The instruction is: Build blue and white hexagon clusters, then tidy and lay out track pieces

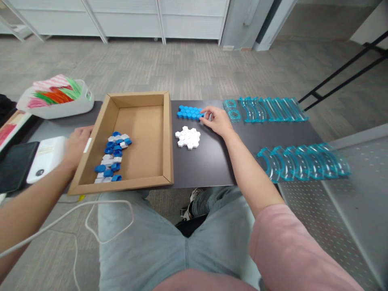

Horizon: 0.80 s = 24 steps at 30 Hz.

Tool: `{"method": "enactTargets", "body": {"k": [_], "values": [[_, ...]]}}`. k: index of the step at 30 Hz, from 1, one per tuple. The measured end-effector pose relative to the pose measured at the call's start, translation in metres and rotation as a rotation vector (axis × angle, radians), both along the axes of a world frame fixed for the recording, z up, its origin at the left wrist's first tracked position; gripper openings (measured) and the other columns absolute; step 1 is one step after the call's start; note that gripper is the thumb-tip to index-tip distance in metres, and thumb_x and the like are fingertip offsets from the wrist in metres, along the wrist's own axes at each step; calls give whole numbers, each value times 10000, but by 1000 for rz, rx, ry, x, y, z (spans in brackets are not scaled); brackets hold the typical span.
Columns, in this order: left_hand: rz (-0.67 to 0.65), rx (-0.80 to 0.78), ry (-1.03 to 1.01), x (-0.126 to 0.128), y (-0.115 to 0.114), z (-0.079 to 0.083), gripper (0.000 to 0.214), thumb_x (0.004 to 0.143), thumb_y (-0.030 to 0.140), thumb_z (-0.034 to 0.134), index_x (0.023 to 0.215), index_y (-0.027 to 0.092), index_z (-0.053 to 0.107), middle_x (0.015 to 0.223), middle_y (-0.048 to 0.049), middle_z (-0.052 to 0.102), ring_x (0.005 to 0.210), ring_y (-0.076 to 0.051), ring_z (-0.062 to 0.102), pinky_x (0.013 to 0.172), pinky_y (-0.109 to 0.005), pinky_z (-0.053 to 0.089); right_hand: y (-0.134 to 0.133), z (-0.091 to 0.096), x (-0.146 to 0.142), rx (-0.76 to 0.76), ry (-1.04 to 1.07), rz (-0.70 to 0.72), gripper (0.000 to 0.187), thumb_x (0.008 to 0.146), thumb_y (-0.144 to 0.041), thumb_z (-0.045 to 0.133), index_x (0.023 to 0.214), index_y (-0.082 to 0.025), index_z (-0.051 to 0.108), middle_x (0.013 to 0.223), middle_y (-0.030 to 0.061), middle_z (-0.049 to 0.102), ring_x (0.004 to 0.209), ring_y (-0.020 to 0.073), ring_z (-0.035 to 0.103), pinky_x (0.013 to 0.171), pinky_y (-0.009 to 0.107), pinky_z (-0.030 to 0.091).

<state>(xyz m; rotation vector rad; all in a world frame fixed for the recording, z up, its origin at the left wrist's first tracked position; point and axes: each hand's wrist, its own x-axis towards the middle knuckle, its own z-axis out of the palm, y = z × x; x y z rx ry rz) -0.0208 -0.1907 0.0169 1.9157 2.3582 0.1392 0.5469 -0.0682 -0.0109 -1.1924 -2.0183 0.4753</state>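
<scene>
Head cam: left hand (78, 142) against brown cardboard box (168, 139), probably steadying it; right hand (218, 121) at blue plastic hexagons (188, 113) near surface (214, 167) far edge, can't tell either grip tbh.

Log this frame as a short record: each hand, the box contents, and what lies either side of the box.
Left hand: at the left wall of the cardboard box
Right hand: fingertips at the right end of the blue hexagon cluster; grip unclear
Box contents: jumbled blue and white hexagonal pieces, in the left half
Right of box: blue cluster, white hexagon cluster nearer the person, transparent teal pieces
Left of box: white basket
</scene>
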Motion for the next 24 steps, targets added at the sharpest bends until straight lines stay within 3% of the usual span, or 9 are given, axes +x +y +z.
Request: {"method": "enactTargets", "body": {"k": [4, 8, 17, 21, 24], "values": [[-8, -13, 6, 11, -1, 8, 807, 1012, 487, 383, 1710, 115, 544, 1728, -289, 544, 1581, -480, 533, 1356, -655, 449, 0, 0, 5, 0, 90, -80, 261, 1036, -457, 809, 1215, -267, 804, 866, 14, 732, 708, 205, 560, 779, 389, 523], [4, -25, -13, 25, -5, 18, 734, 1056, 431, 372, 1702, 128, 547, 1758, -270, 543, 1570, -459, 538, 1340, -634, 457, 1, 0, 9, 25, 162, -147, 342, 1059, -605, 747, 1146, -277, 786, 822, 14, 689, 699, 207, 538, 739, 388, 506], [-50, 5, -121, 38, -15, 27, 730, 1140, 420, 347, 1740, 47, 529, 1819, -295, 473, 1607, -473, 482, 1359, -663, 380, -7, 13, 6, 91, 200, -291, 757, 1053, -980, 460, 911, -284, 722, 756, 22, 627, 761, 243, 616, 758, 398, 509], [-53, 60, -176, 37, -15, 21, 731, 1131, 438, 391, 1738, 68, 561, 1809, -280, 500, 1620, -471, 477, 1373, -651, 364, -23, 36, -28, 91, 148, -184, 776, 1078, -968, 453, 882, -278, 748, 784, 47, 681, 788, 262, 655, 806, 427, 543], [-28, 114, -190, 37, -12, 14, 708, 1107, 439, 423, 1718, 135, 611, 1797, -248, 538, 1632, -462, 490, 1377, -627, 370, -40, 62, -83, 96, 53, 58, 589, 1112, -818, 624, 977, -273, 803, 917, 67, 759, 818, 253, 669, 798, 414, 548]]}}
